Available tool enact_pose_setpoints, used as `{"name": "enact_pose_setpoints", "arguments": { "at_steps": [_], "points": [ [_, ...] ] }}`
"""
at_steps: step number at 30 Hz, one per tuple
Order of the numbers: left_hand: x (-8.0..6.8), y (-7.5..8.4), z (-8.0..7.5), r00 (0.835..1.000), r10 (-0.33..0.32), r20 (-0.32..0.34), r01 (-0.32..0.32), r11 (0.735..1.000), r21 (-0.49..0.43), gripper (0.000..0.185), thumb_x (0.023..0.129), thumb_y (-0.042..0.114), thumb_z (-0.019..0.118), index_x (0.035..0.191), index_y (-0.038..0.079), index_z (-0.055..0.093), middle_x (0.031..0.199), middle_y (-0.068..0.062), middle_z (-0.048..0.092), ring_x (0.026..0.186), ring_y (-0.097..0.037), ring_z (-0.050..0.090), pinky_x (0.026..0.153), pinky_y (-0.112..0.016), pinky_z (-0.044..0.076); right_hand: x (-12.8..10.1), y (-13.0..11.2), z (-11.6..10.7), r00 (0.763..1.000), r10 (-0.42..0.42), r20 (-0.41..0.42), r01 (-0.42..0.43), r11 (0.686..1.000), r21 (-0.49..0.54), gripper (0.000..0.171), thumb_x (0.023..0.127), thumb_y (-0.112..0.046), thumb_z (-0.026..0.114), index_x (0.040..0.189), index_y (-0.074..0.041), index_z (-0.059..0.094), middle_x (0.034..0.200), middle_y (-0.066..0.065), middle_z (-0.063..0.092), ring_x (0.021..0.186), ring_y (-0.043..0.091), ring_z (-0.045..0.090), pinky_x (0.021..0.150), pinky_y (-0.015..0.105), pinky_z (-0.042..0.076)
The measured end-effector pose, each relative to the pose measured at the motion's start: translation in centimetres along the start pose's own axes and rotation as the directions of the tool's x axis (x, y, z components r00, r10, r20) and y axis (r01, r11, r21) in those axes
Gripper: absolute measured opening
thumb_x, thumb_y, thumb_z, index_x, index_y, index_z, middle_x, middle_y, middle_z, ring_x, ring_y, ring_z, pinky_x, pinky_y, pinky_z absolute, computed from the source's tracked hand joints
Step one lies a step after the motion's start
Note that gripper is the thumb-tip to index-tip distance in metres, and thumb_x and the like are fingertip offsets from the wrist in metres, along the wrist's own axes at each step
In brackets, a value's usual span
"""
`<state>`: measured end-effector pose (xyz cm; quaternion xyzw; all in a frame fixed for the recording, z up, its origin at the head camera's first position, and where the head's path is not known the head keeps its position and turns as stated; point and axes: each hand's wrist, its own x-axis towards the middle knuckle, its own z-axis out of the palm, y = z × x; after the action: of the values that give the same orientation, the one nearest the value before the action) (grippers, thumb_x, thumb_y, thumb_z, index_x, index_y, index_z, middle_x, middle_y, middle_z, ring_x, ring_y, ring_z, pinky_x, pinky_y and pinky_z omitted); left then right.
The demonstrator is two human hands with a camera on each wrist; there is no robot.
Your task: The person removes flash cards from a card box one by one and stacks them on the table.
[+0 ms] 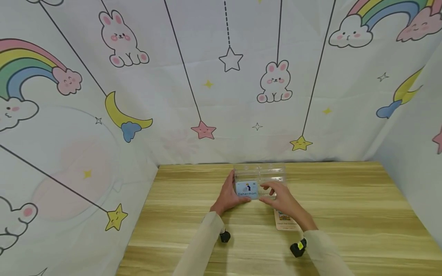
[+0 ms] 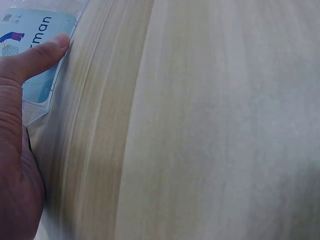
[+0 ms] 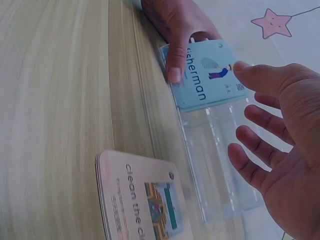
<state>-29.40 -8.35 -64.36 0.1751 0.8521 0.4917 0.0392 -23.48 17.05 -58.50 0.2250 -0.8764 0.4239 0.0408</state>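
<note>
Our left hand gripped the clear box holding blue cards; pink cards lay near our right hand, fingers loosely spread.

Soft, diffuse light, pale sheen on tabletop

The word "fisherman" is printed in dark letters on the blue card, whose corner is marked with a small QR-like code; the tiny characters beside it cannot be made out. On the pink card, "clean the cl" can be read before the line is cut off by the right wrist view's edge; the smaller print beneath is illegible.
</note>
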Motion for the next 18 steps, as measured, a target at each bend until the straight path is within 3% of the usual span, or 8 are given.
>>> {"name": "enact_pose_setpoints", "arguments": {
  "at_steps": [5, 18],
  "points": [
    [0.0, 0.0, 0.0, 1.0, 0.01, -0.008, -0.01, 1.0, -0.019, 0.132, 0.069, 0.032, 0.1, 0.166, 0.015, 0.012, 0.159, -0.012, 0.037, 0.144, -0.023, 0.043, 0.117, -0.038, 0.037, 0.7, -0.1, 0.9, 1.0, 0.011, -0.004, -0.011, 0.999, 0.033, 0.047, 0.09, -0.014, 0.083, 0.132, -0.002, 0.067, 0.113, 0.011, 0.068, 0.088, 0.025, 0.063, 0.076, 0.046, 0.055],
    [-0.2, 0.2, 0.0, 1.0, -0.003, -0.002, 0.003, 0.999, 0.034, 0.13, 0.072, 0.031, 0.098, 0.166, 0.015, 0.01, 0.166, -0.012, 0.03, 0.151, -0.025, 0.033, 0.119, -0.041, 0.033, 1.3, -0.4, 1.5, 0.995, 0.092, 0.032, -0.093, 0.995, 0.048, 0.05, 0.093, -0.018, 0.081, 0.138, -0.005, 0.063, 0.114, 0.008, 0.066, 0.09, 0.018, 0.06, 0.077, 0.038, 0.053]
  ]
}}
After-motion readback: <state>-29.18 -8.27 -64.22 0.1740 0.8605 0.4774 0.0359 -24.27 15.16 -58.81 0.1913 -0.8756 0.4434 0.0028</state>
